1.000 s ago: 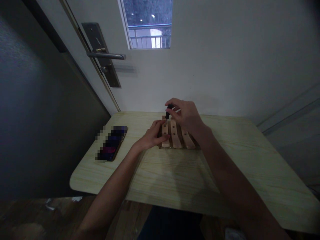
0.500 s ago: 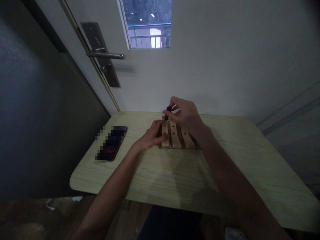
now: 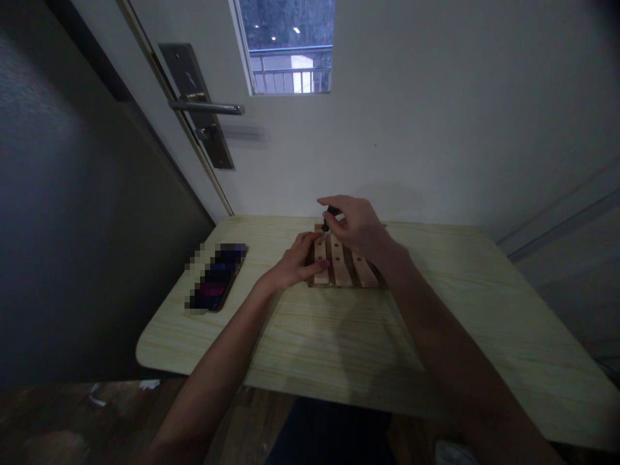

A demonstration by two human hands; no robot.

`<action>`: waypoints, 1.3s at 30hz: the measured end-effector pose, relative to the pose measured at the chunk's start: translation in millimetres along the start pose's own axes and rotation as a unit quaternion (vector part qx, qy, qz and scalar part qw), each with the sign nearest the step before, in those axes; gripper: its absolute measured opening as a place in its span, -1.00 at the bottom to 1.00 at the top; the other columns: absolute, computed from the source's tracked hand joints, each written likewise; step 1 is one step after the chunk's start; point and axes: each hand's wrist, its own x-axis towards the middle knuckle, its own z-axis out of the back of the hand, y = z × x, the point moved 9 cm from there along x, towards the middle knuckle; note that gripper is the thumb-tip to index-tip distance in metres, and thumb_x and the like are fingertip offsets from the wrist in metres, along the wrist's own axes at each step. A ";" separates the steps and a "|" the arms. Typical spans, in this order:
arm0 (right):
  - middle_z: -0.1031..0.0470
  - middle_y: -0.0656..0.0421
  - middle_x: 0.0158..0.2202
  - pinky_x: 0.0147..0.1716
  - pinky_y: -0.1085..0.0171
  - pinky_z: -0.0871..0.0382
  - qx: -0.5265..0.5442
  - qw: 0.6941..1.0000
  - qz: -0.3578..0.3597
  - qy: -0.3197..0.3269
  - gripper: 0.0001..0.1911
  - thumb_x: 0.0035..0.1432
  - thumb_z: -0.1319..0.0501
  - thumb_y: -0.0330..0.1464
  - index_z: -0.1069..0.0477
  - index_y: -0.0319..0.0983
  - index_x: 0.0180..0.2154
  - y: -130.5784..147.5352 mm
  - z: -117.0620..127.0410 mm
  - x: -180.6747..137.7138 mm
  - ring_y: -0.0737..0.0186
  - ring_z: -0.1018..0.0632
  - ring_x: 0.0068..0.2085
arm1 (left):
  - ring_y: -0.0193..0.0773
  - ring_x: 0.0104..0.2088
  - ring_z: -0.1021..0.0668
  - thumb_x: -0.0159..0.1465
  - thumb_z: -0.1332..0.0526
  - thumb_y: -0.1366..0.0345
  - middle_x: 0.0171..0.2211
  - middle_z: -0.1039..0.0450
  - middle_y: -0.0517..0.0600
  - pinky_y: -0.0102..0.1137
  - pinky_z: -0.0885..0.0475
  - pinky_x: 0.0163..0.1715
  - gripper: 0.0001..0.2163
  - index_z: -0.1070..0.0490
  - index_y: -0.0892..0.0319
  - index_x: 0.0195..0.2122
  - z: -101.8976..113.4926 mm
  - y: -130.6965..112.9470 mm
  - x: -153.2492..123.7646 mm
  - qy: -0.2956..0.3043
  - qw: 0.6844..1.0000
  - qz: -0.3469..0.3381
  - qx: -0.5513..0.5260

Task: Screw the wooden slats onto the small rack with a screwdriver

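Observation:
My right hand (image 3: 356, 219) is closed around the black handle of a small screwdriver (image 3: 326, 226). The screwdriver leans, with its tip at the upper hole of the leftmost wooden strip (image 3: 321, 276). My left hand (image 3: 296, 257) grips that strip, thumb near its lower hole and fingers at its upper left side. Two more pale wooden strips, a middle one (image 3: 343, 274) and a right one (image 3: 367, 274), lie alongside on a brown board (image 3: 353, 282). Dark round holes show in them. My right hand and wrist hide part of the right strip and the board's far right.
The board rests on a pale wood-grain table (image 3: 310, 342). A phone (image 3: 217, 278), partly pixelated, lies to the left. Behind the table stands a white door (image 3: 416, 116) with a metal handle (image 3: 208, 108) and a small window (image 3: 290, 55).
My right hand has shifted slightly down, its index finger now stretched out past the handle. The screwdriver leans more to the right. My left hand stays in place.

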 end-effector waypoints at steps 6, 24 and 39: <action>-0.57 -0.07 -0.05 0.00 0.09 -0.39 -0.012 0.999 0.030 0.029 -0.54 0.14 -0.01 -0.52 -0.42 -0.34 0.06 4.0 -5.9 -0.5 0.09 -0.56 -0.04 | 0.08 0.19 -0.27 0.24 -0.19 -0.02 0.13 -0.18 0.18 0.05 -0.19 0.24 -0.41 -0.15 0.14 0.21 -1.8 1.7 0.5 0.005 1.000 -0.003 0.002; -0.56 0.10 -0.25 -0.28 0.27 -0.44 0.068 0.998 -0.008 -0.011 -0.86 0.10 -0.10 -0.48 -0.36 -0.23 -0.26 6.2 10.0 3.4 0.23 -0.59 -0.28 | 0.06 0.20 -0.28 0.26 -0.18 -0.01 0.13 -0.17 0.16 0.01 -0.21 0.25 -0.44 -0.15 0.14 0.20 -0.9 1.1 -0.6 0.008 1.000 0.022 0.010; -0.57 0.06 -0.26 -0.22 0.20 -0.41 -0.004 1.000 0.009 -0.005 -0.82 0.20 -0.19 -0.38 -0.53 -0.28 -0.20 4.1 7.9 5.6 0.19 -0.54 -0.29 | 0.08 0.18 -0.28 0.26 -0.18 -0.05 0.12 -0.18 0.16 0.05 -0.19 0.24 -0.43 -0.16 0.12 0.19 -1.8 1.0 0.6 0.002 1.000 0.002 0.006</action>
